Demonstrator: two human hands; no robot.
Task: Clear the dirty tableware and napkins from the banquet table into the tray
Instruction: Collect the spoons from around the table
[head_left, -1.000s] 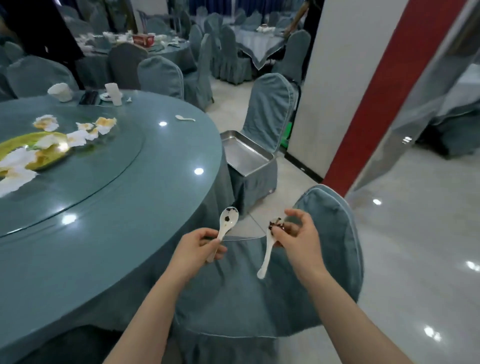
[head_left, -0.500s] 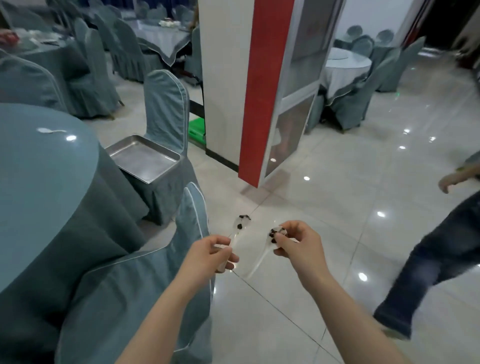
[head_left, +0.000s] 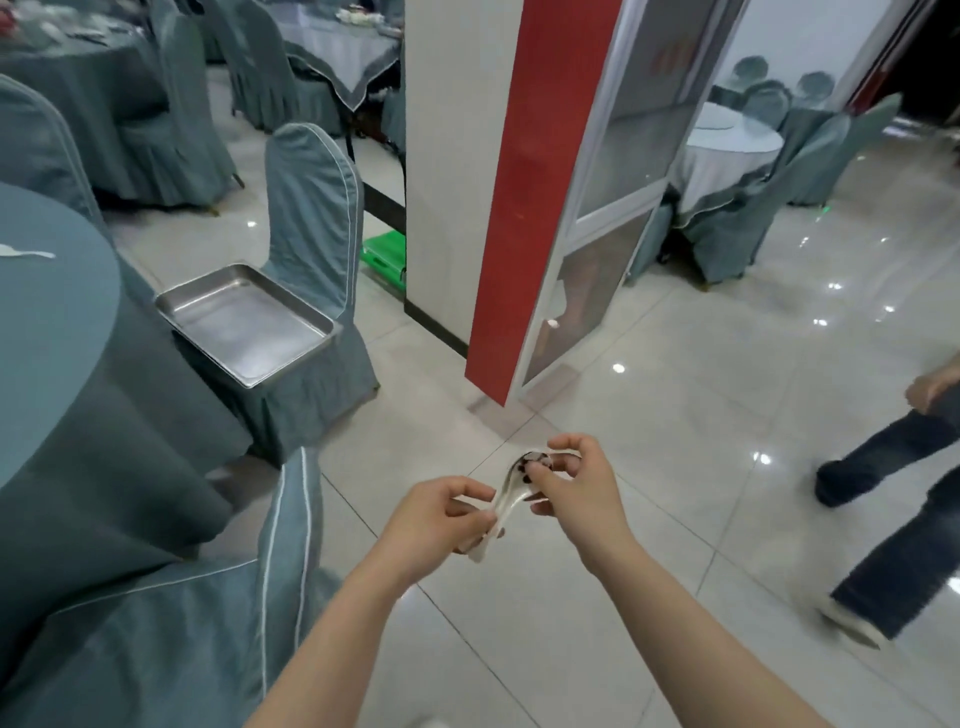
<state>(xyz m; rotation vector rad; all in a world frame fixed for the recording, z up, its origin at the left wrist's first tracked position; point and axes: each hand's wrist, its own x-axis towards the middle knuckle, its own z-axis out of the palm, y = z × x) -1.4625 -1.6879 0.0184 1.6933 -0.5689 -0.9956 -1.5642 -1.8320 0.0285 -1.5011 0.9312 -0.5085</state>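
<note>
Two white ceramic spoons (head_left: 511, 491) with dark food bits now lie stacked together between my hands, above the tiled floor. My left hand (head_left: 441, 514) pinches the handles. My right hand (head_left: 571, 483) grips the bowl end with fingers and thumb. The steel tray (head_left: 247, 322), with nothing in it, sits on the seat of a covered chair (head_left: 311, 208) to the upper left, about an arm's length from the spoons. Another white spoon (head_left: 26, 253) lies on the round banquet table (head_left: 52, 332) at the left edge.
A covered chair back (head_left: 280, 545) stands just left of my left arm. A white and red pillar (head_left: 498, 182) rises ahead. A person's legs (head_left: 893, 519) stride in at the right. More covered tables and chairs fill the back of the hall.
My hands have come together and the two spoons, held apart before, are now stacked. My view has swung right, away from the table. The person at the right has stepped closer.
</note>
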